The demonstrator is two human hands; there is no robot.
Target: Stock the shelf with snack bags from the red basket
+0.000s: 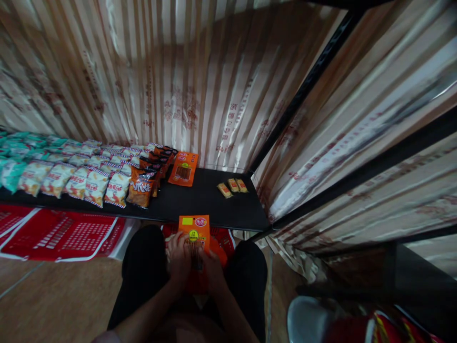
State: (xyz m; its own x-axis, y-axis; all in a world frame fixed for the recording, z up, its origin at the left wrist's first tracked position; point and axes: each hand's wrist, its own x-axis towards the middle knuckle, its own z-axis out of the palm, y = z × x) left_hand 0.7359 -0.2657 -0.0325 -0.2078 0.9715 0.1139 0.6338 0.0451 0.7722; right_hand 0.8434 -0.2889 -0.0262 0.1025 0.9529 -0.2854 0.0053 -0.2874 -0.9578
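An orange snack packet (194,235) with a yellow label and a dark lower window is held upright between my knees. My left hand (179,257) grips it from the left, fingers lying over its front. At its lower right edge, my right hand (213,270) holds it too; some of those fingers are hidden. Under and behind my hands is a red basket (229,234), with more orange packaging (218,251) just right of the held packet. On the shelf ahead lies a similar orange packet (183,169) with brown contents showing.
The black shelf (200,202) carries rows of white snack bags (117,186), teal bags (13,174), orange-black bags (141,188) and three small yellow packs (233,186). Red baskets (82,233) sit below left. A black frame post (303,97) and striped curtain (203,85) bound the shelf.
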